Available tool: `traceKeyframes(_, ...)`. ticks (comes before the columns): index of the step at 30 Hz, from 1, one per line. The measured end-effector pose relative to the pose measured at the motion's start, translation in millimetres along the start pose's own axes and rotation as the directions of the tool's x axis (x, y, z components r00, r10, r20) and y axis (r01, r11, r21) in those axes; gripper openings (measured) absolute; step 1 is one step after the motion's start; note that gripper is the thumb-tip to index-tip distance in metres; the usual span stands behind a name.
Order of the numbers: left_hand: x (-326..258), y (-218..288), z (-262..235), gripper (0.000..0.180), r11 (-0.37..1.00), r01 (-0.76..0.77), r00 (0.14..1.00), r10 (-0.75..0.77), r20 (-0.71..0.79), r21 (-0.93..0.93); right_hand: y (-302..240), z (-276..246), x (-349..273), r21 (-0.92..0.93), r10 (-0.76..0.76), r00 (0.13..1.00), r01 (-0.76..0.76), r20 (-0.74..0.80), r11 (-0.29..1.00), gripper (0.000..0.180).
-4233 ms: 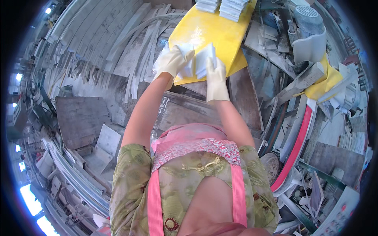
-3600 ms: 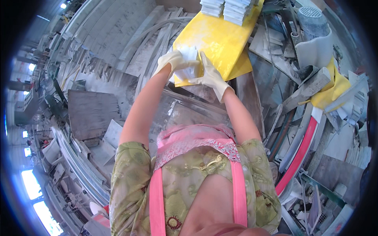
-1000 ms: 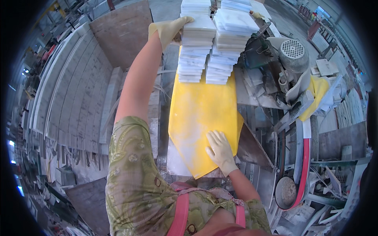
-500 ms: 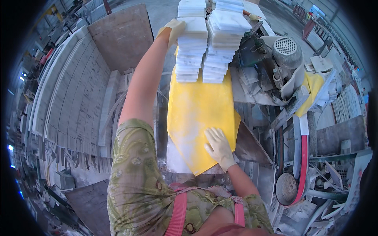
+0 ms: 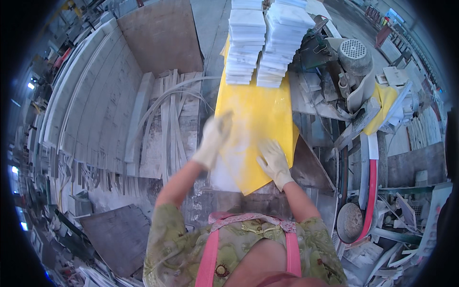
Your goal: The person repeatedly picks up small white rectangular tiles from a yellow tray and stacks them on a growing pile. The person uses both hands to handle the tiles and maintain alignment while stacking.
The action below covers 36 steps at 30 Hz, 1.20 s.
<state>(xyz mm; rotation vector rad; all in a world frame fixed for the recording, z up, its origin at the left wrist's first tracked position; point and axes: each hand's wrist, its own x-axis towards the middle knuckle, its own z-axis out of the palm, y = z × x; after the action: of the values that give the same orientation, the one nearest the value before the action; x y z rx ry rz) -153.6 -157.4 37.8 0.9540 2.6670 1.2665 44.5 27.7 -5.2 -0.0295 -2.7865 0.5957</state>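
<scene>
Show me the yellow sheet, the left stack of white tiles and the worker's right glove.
yellow sheet [image 5: 260, 107], head view, bare middle.
left stack of white tiles [image 5: 245, 43], head view, stepped near face.
right hand [image 5: 274, 160], head view, back of the glove.

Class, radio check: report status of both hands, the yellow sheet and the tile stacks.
Left hand gloved, open, blurred over yellow sheet. Right hand flat on sheet, open. Two white tile stacks at sheet's far end. Nothing between hands and stacks.

bench: yellow sheet [image 5: 258, 115] | on it: two white tile stacks [image 5: 265, 43]
</scene>
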Motion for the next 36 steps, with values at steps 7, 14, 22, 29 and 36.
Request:
traceKeyframes(7, -146.6, 40.4, 60.2, 0.034, 0.983, 0.128, 0.992, -0.127, 0.016, -0.135, 2.5, -0.4, -4.1, -0.012, -0.070, 0.996, 0.069, -0.062, 0.998, 0.052)
traceKeyframes(14, -152.5, 77.7, 100.1, 0.044, 0.976, 0.146, 0.989, -0.140, -0.051, 0.159, 18.5, 4.7, -3.8, 0.181, -0.108, 0.984, 0.133, -0.139, 0.974, 0.049)
traceKeyframes(22, -140.5, 96.6, 158.1, 0.048, 0.899, 0.133, 0.985, -0.072, -0.159, 0.416, 127.7, -68.1, -78.7, 0.402, 0.176, 0.939, -0.046, -0.294, 0.915, 0.041)
traceKeyframes(29, -131.6, 108.1, 185.1, 0.036, 0.809, -0.036, 0.992, 0.099, -0.075, 0.587, 235.2, -182.9, -214.8, 0.208, 0.357, 0.867, -0.300, -0.348, 0.931, 0.031)
traceKeyframes(36, -128.1, 111.3, 180.5, 0.029, 0.773, -0.145, 0.979, 0.203, -0.025, 0.618, 301.9, -248.5, -357.1, -0.533, 0.090, 0.976, 0.029, 0.197, 0.846, 0.011)
